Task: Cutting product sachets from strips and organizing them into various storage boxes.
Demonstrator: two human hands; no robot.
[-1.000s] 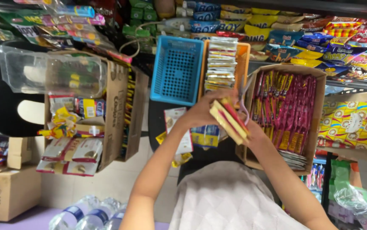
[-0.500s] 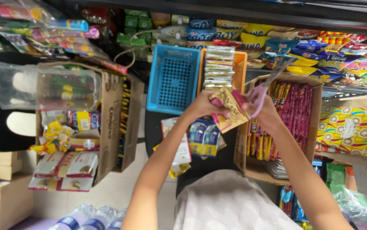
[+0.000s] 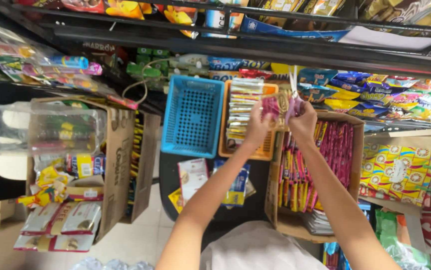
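— Left hand (image 3: 256,121)?
— Raised just above centre of the frame, fingers curled shut on the left end of a small bundle of sachets (image 3: 275,105) (pinkish and tan, print too blurred to make out).

— Right hand (image 3: 303,120)?
— Just right of it, likewise closed, pinching the bundle's right end; touching a pink loop (image 3: 291,106) there, perhaps a band or scissor handle, cannot tell which.

— Bundle's place?
— Upper centre, held up between both hands, in front of the orange basket (image 3: 270,150) and the top edge of the cardboard box (image 3: 355,145) of pink and yellow packets.

— Around it?
— Blue basket (image 3: 191,115) immediately left of the orange one, both touching side by side. Clear plastic tub (image 3: 50,130) far left, on a tall carton (image 3: 118,165). Dark shelf bar (image 3: 255,50) across the top, snack bags above and behind.
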